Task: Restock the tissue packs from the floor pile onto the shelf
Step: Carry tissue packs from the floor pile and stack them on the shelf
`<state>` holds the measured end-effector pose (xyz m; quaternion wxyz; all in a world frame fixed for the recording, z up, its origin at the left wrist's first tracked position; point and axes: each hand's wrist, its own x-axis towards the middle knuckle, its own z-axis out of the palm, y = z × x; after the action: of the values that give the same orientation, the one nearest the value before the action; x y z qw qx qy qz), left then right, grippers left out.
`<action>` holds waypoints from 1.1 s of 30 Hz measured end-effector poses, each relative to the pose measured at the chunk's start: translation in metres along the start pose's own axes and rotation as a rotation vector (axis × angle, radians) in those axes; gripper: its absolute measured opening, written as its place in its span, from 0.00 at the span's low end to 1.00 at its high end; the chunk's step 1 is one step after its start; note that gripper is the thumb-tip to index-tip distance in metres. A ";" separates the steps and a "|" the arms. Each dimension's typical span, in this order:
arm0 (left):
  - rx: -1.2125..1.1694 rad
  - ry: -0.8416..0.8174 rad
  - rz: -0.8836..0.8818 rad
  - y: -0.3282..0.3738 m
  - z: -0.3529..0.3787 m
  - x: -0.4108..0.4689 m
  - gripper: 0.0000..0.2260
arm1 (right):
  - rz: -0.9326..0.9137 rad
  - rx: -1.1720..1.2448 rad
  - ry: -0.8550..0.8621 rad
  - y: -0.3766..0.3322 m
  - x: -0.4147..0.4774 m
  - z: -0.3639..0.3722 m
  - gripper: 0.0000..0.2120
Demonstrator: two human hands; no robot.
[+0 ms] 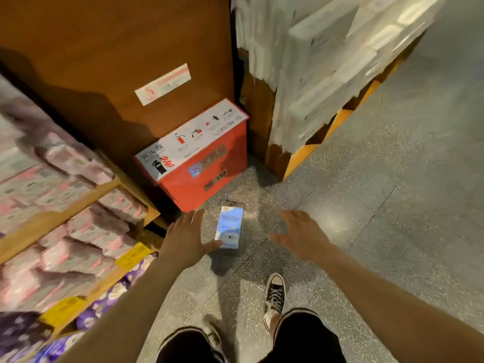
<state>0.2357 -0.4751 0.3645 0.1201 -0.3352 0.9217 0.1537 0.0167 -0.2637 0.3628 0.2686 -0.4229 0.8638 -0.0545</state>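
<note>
Tissue pack (pixel 230 226) separates splayed left hand (pixel 187 238) from splayed right hand (pixel 301 231), near "119" box (pixel 209 176).

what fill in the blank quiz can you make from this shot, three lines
1. The blue tissue pack lies on the ____, between the left hand and the right hand.
2. Just beyond it stands a ____ fire extinguisher box.
3. The shelf on the person's ____ holds pink packs.
Missing words: floor; red; left.

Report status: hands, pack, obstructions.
Left hand open, thumb at near corner of tissue pack. Right hand open, clear of it. Pack lies on the floor, unlifted. Red fire box close behind; approach unblocked.
</note>
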 end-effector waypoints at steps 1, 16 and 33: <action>-0.003 -0.012 0.021 -0.006 0.013 0.026 0.44 | 0.013 -0.010 -0.010 0.005 0.027 0.009 0.38; -0.173 -0.168 -0.019 -0.167 0.399 0.382 0.58 | 0.120 -0.047 -0.114 0.087 0.415 0.371 0.43; -0.673 -0.460 0.016 -0.232 0.598 0.507 0.25 | 0.374 0.748 -0.151 0.107 0.573 0.564 0.23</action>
<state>0.0800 -0.7208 -0.3997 0.2057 -0.3056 0.7716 0.5186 -0.0563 -0.5558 -0.3902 0.4712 -0.1352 0.8242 -0.2837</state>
